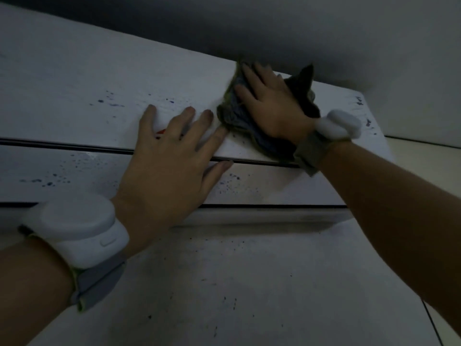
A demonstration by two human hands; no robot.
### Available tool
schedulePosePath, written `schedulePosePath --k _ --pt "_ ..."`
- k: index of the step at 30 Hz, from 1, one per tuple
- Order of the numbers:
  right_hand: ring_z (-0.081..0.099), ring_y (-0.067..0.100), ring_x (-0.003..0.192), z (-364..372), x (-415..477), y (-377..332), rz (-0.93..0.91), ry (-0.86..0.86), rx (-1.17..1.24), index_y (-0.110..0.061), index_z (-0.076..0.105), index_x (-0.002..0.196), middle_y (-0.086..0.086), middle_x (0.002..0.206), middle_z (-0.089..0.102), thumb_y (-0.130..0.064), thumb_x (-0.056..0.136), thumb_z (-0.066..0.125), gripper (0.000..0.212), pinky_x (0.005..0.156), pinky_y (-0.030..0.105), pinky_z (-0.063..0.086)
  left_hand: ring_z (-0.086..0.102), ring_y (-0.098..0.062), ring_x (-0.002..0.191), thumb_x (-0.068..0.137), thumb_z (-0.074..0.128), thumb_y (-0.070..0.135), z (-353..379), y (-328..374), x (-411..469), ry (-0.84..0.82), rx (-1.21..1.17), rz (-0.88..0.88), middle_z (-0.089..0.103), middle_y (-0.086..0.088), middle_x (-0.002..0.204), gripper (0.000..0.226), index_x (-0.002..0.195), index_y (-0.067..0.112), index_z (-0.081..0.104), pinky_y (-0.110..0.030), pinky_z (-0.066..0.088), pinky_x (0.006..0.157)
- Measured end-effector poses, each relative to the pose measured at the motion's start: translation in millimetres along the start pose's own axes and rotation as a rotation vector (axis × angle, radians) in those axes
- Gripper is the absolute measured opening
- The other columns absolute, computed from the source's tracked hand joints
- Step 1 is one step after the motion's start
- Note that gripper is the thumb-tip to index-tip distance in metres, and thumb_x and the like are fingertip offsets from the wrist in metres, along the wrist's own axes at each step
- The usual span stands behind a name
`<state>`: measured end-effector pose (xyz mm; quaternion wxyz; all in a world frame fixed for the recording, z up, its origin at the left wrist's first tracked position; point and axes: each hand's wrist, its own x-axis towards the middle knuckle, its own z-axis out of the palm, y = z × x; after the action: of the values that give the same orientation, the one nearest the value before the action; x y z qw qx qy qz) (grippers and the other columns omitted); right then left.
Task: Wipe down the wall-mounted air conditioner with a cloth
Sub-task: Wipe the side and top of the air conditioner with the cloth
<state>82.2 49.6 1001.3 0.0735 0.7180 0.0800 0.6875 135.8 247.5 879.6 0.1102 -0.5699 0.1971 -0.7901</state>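
The white wall-mounted air conditioner (74,78) fills the upper half of the head view, seen from below, speckled with small dark blue spots. My right hand (272,103) presses a crumpled blue-grey cloth with a greenish edge (234,116) flat against the unit's front panel near its upper right end. My left hand (169,156) lies flat on the panel just left of the cloth, fingers spread, holding nothing. Each wrist carries a white device on a grey strap.
A dark ceiling (324,33) runs close above the unit's top edge. Below the unit lies a white speckled wall (237,283). A dark slot (62,146) crosses the unit's front. Lighting is dim.
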Motion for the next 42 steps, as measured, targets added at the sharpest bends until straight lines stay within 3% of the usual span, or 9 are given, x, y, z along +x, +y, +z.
schedulePosePath --k 7,11,15,24,29,32,38,42 --pt "0.002 0.029 0.15 -4.1 29.5 2.2 0.001 -0.049 -0.014 -0.018 0.007 0.156 0.008 0.164 0.007 -0.051 0.103 0.018 0.064 0.122 0.041 -0.002 0.043 -0.036 0.138 0.103 0.028 0.052 4.9 4.3 -2.0 0.052 -0.002 -0.039 0.045 -0.014 0.152 0.058 0.147 0.017 0.044 -0.068 0.024 0.111" --pt "0.001 0.029 0.15 -1.6 -16.4 1.0 -0.205 -0.028 -0.011 -0.015 0.008 0.156 0.011 0.164 0.004 -0.052 0.101 0.016 0.067 0.122 0.041 -0.002 0.043 -0.036 0.138 0.106 0.027 0.048 4.8 10.6 -4.6 0.069 0.011 -0.058 0.046 -0.016 0.151 0.055 0.145 0.015 0.045 -0.067 0.025 0.111" --pt "-0.006 0.02 0.151 0.8 -70.8 8.7 -0.35 -0.033 0.039 -0.02 0.006 0.156 0.002 0.164 -0.001 -0.048 0.104 0.022 0.062 0.122 0.037 -0.008 0.04 -0.036 0.141 0.106 0.025 0.046 2.6 16.3 -6.2 0.037 0.039 -0.091 0.04 -0.014 0.155 0.055 0.151 0.016 0.038 -0.065 0.024 0.113" --pt "0.0 0.025 0.151 -9.4 -124.8 90.5 -0.581 -0.026 -0.129 -0.01 0.015 0.154 0.01 0.163 0.007 -0.042 0.101 0.037 0.066 0.123 0.047 0.004 0.035 -0.036 0.143 0.107 0.024 0.043 0.4 25.3 -7.2 0.017 0.083 -0.137 0.035 -0.015 0.158 0.054 0.153 0.016 0.032 -0.063 0.021 0.114" --pt "0.007 0.029 0.151 -10.7 -158.9 143.6 -0.44 0.045 -0.144 -0.005 0.023 0.152 0.013 0.162 0.014 -0.039 0.099 0.039 0.065 0.121 0.052 0.01 0.035 -0.037 0.143 0.108 0.024 0.042 0.9 26.4 -8.3 0.043 0.061 -0.153 0.036 -0.015 0.157 0.053 0.153 0.016 0.033 -0.063 0.021 0.114" --pt "0.009 0.027 0.151 -1.7 -177.1 147.1 -0.273 0.141 -0.092 -0.006 0.024 0.152 0.012 0.161 0.017 -0.039 0.099 0.035 0.063 0.123 0.047 0.009 0.035 -0.036 0.143 0.108 0.022 0.043 1.1 25.5 -10.0 0.04 0.057 -0.158 0.035 -0.014 0.158 0.054 0.153 0.016 0.033 -0.063 0.02 0.115" --pt "0.01 0.034 0.149 35.9 -172.6 73.1 0.09 0.391 -0.028 -0.004 0.025 0.151 0.017 0.159 0.02 -0.035 0.101 0.025 0.059 0.121 0.054 0.008 0.037 -0.037 0.14 0.107 0.021 0.046 -6.2 13.4 -6.6 -0.009 0.054 -0.084 0.036 -0.014 0.157 0.055 0.151 0.015 0.033 -0.061 0.026 0.111" --pt "0.017 0.036 0.147 51.5 -151.7 16.5 0.162 0.487 -0.012 -0.003 0.033 0.148 0.018 0.157 0.028 -0.035 0.099 0.027 0.059 0.12 0.055 0.01 0.043 -0.036 0.136 0.105 0.026 0.045 -14.0 2.9 -8.2 -0.019 0.047 -0.014 0.042 -0.015 0.153 0.054 0.148 0.014 0.04 -0.059 0.029 0.108"
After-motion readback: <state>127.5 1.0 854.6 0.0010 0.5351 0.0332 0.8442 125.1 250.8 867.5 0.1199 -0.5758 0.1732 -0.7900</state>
